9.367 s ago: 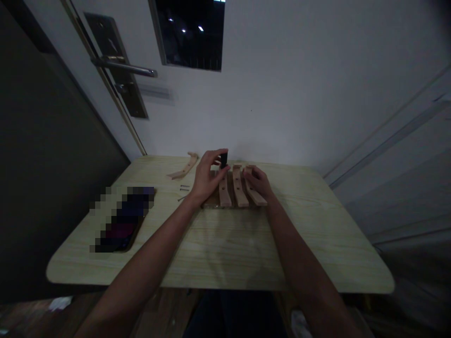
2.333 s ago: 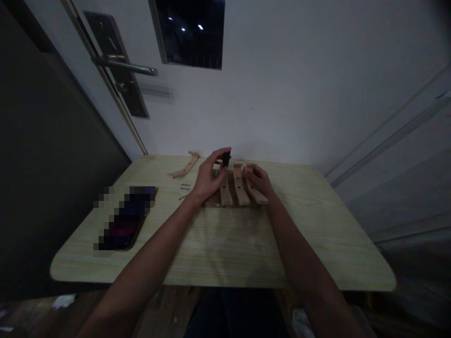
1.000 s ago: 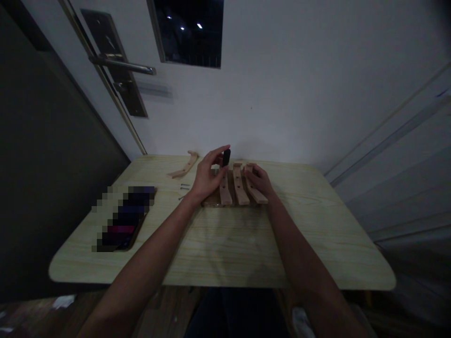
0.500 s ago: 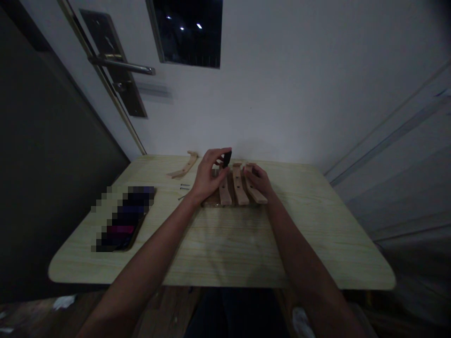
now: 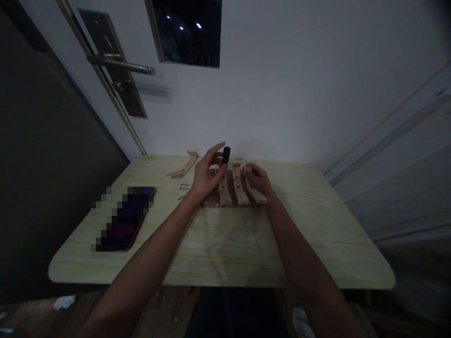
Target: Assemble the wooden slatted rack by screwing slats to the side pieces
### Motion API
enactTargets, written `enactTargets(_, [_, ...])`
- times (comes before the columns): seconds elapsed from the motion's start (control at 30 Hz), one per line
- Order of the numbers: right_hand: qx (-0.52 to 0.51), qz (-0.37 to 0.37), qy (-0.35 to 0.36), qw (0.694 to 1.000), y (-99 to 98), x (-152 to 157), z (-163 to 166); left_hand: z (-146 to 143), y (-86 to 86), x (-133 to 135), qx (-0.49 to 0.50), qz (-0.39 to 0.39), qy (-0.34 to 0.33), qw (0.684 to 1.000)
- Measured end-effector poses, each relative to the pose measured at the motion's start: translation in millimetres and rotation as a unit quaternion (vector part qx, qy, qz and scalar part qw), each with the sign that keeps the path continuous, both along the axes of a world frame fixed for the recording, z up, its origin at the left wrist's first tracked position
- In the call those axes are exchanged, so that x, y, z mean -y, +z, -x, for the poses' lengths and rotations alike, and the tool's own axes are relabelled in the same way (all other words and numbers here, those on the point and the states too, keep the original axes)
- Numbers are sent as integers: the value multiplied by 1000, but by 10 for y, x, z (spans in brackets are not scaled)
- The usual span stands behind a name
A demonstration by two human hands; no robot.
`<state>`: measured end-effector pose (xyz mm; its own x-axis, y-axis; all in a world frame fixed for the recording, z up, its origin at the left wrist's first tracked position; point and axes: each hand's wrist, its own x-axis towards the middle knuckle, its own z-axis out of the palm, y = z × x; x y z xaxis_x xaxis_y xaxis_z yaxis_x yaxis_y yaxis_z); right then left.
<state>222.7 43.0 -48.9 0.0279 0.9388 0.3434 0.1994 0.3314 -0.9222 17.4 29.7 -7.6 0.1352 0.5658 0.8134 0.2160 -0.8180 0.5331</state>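
Observation:
Near the far edge of the pale table (image 5: 225,244) lies a small wooden assembly (image 5: 237,188): three light slats across a darker base. My left hand (image 5: 207,174) pinches a small black handle (image 5: 226,155), probably a screwdriver, upright over the left slat, with the index finger stretched out above it. My right hand (image 5: 257,180) rests on the right slat, fingers curled and pressing it down. Its fingertips are partly hidden.
A loose curved wooden piece (image 5: 183,168) lies at the far left of the table. A few dark screws (image 5: 183,188) lie just left of my left hand. A blurred-out dark object (image 5: 121,219) sits at the left. A door with a metal handle (image 5: 120,65) stands behind.
My left hand has turned the black handle more upright and stretched its index finger out. The right hand and the wooden assembly have stayed in place.

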Motion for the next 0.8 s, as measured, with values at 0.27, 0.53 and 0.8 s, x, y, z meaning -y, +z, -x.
enactTargets(0.27, [12, 2, -2, 1000, -2, 9, -6, 13, 33, 21, -28, -14, 18, 999])
enactTargets(0.53, [1, 10, -3, 1000, -6, 3, -2, 22, 17, -26, -17, -26, 43, 999])
enactTargets(0.8, [0, -2, -1, 1000, -8, 14, 4, 7, 11, 18, -4, 17, -1, 1000])
